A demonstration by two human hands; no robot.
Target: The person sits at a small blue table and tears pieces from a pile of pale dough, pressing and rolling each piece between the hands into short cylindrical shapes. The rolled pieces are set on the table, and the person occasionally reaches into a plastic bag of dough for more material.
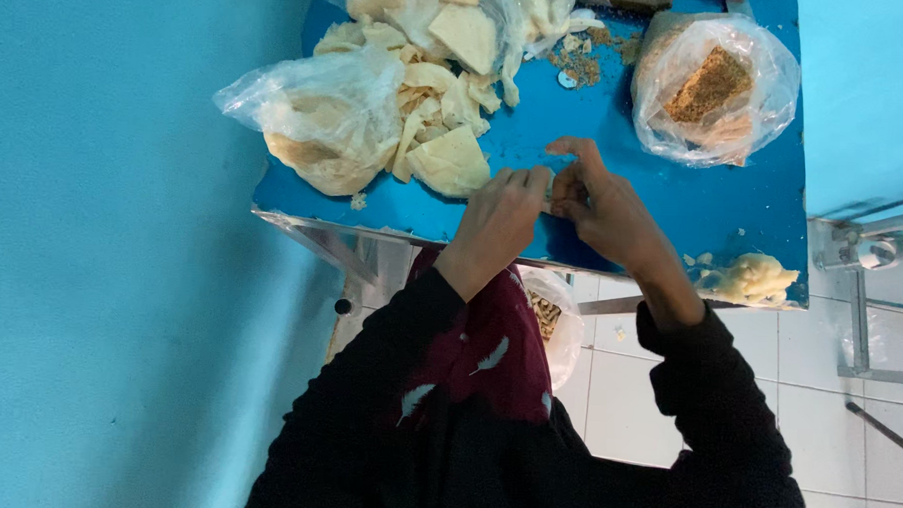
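The blue-topped bench [673, 207] served as the landmark, and both hands met near the middle of its front edge. The left hand [501, 214] lay knuckles up, its fingers [522, 178] curled and pressed together over a small pale piece of thin pastry [550, 200], of which only a sliver showed between the two hands. The right hand [601, 204] touched the left one, its fingers [572, 148] bent and closed onto the same piece from the other side, so the piece sat pinched between both sets of fingertips, just above the bench surface; how much of it lay under them could not be told. Toward the bench's back left lay a loose heap of pale yellow pastry sheets [441, 123], just beside the left hand, and a clear plastic bag of the same sheets [326, 119] rested at the bench's left edge. At the back right stood a clear plastic bag holding a brown crumbly filling [712, 88]. A lump of pale dough scraps [749, 277] sat at the bench's front right corner, apart from the right hand. Brown crumbs [578, 60] were scattered at the back middle.
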